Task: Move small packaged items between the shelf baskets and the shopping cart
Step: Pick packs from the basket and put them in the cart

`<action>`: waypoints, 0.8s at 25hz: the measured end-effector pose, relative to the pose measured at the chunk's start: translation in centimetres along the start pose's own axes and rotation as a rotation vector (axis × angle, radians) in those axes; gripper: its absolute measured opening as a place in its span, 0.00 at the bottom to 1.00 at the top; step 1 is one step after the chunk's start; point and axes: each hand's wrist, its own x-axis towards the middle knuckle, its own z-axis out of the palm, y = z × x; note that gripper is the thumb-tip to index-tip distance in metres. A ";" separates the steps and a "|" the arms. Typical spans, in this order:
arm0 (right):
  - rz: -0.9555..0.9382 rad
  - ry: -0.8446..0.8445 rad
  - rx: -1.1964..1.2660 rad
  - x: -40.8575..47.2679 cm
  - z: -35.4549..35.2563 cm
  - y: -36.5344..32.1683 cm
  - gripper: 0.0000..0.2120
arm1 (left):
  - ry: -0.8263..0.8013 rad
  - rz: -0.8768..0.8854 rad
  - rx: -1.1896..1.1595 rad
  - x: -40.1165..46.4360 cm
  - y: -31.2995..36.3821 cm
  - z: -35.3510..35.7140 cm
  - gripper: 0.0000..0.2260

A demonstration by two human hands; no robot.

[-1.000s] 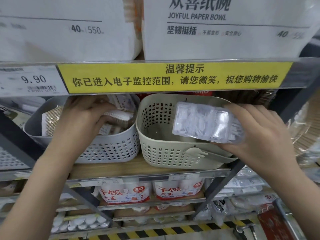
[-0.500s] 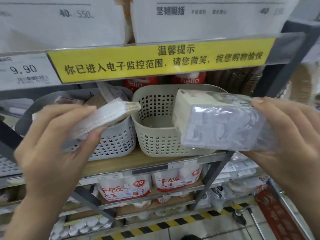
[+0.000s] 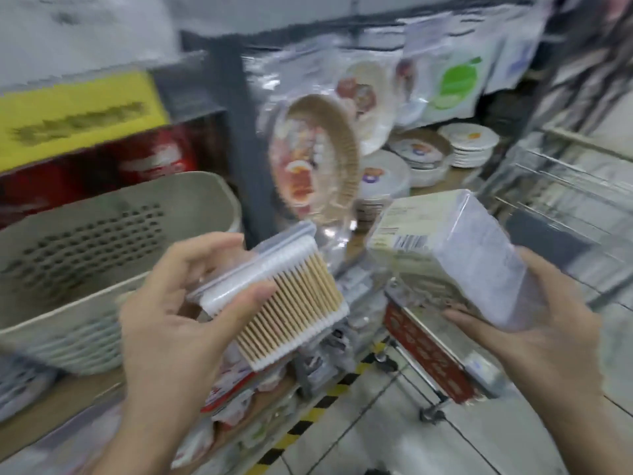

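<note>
my left hand (image 3: 171, 313) grips a clear pack of cotton swabs (image 3: 291, 296) — thumb on top, fingers curled beneath. my right hand (image 3: 548, 334) holds a clear plastic box (image 3: 455, 255) from below. both are held between the beige shelf basket (image 3: 102, 234) and the shopping cart (image 3: 565, 207) — frame blurred.

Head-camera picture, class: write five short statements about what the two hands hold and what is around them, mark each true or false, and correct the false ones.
1. The left hand grips a pack of cotton swabs. True.
2. The right hand is empty. False: it holds a clear plastic box.
3. The beige basket sits left of both hands. True.
4. The swab pack lies inside the basket. False: it is held in the air.
5. A wire shopping cart is at the right. True.
</note>
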 end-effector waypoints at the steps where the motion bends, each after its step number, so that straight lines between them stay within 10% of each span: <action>1: 0.124 0.052 0.036 -3.2 -3.2 5.0 0.35 | -0.047 -0.033 -0.068 0.4 -0.2 3.0 0.15; 11: 0.584 0.233 0.043 -4.0 -13.2 22.2 0.35 | -0.289 -0.698 -0.492 0.5 -4.7 23.2 0.28; 15: 0.782 0.248 0.093 -2.2 -11.0 26.6 0.45 | -0.269 -0.902 -0.474 1.9 -8.0 27.2 0.15; 20: 0.960 0.256 0.172 2.3 -7.5 31.4 0.34 | -0.296 -1.031 -0.373 5.1 -13.4 32.0 0.13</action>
